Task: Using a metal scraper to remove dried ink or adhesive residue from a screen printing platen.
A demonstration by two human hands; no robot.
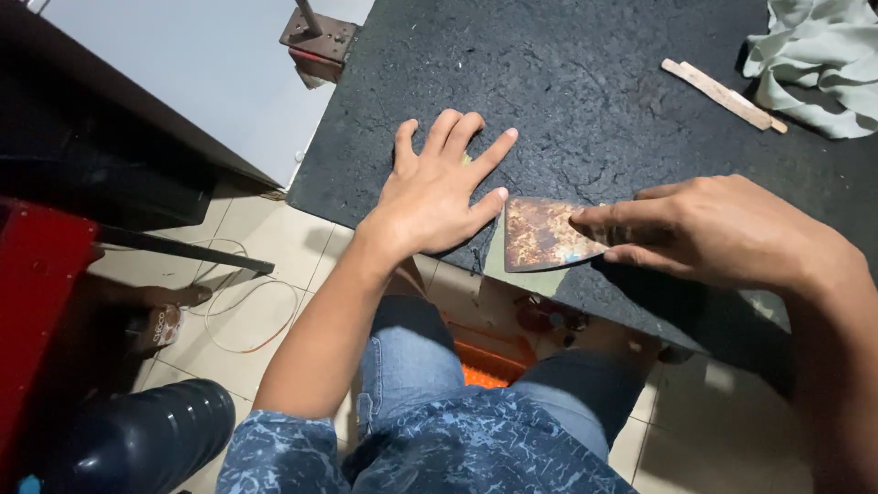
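The black mat (pixel 594 82) covers the table in front of me. My left hand (pixel 437 187) lies flat on it, fingers spread, gripping nothing. My right hand (pixel 713 229) pinches the rusty blade (pixel 541 234), pressed against the mat's near edge, beside my left thumb.

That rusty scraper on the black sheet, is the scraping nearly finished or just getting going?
Hard to say. Done: a pale patch shows under the rusty scraper at the near edge of the black sheet. In hand: the right hand holds the scraper there while the left hand presses the sheet flat. Left: most of the sheet looks rough and dark.
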